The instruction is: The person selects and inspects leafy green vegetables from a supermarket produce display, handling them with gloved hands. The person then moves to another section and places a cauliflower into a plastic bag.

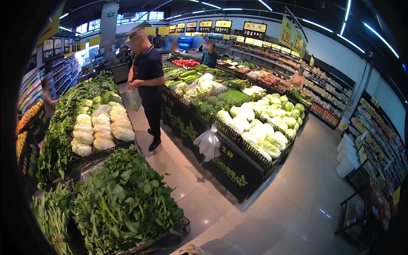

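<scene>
Neither of my hands shows in the picture. A small pale shape point(192, 250) pokes in at the lower edge, too cut off to name. Closest to me at the lower left is a heap of leafy greens point(123, 199) on a black rack, with long-stemmed greens point(53, 216) beside it. Behind them, Chinese cabbages point(102, 129) lie in rows. On the black central stand point(231, 174), more cabbages point(272, 127) fill crates next to broccoli point(214, 104). A bundle of clear plastic bags point(208, 143) hangs at that stand's corner.
A person point(146, 80) in dark clothes stands in the aisle between the stands, holding a plastic bag point(134, 98) with something green inside. Other people are farther off. White bins point(346, 159) and a dark table frame point(355, 208) stand at the right. Tiled floor point(272, 208) runs between.
</scene>
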Available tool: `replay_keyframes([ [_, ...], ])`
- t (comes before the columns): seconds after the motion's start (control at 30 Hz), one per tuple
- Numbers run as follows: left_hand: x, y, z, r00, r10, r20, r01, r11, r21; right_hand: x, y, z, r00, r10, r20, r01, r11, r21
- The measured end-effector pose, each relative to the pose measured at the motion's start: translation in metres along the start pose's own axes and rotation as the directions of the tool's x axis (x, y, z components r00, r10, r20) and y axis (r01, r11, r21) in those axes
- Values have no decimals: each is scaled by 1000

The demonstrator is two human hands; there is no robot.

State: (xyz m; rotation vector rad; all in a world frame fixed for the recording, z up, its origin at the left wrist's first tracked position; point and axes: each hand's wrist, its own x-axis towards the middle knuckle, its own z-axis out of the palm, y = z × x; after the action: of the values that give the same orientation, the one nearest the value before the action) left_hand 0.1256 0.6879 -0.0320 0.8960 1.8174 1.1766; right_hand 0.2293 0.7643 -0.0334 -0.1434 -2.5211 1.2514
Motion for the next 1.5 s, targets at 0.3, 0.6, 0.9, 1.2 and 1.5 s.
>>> replay_keyframes([
  [0.3,206,20,3,981,50,189,-52,999,3,93,171,-122,766,618,175,-641,717,275],
  [0.6,322,45,-54,999,-29,-41,17,967,-255,216,308,-191,797,487,359,-469,872,-141],
  [0.9,465,30,-176,859,-294,-419,310,950,-31,493,398,-179,742,181,646,-125,983,-131],
  [1.2,486,-97,-293,586,-656,-476,669,723,-173,788,411,-155,932,-71,355,28,992,124],
  [1.5,672,-95,-587,701,-385,-600,548,830,108,1061,459,-227,983,56,-174,-82,986,-143],
])
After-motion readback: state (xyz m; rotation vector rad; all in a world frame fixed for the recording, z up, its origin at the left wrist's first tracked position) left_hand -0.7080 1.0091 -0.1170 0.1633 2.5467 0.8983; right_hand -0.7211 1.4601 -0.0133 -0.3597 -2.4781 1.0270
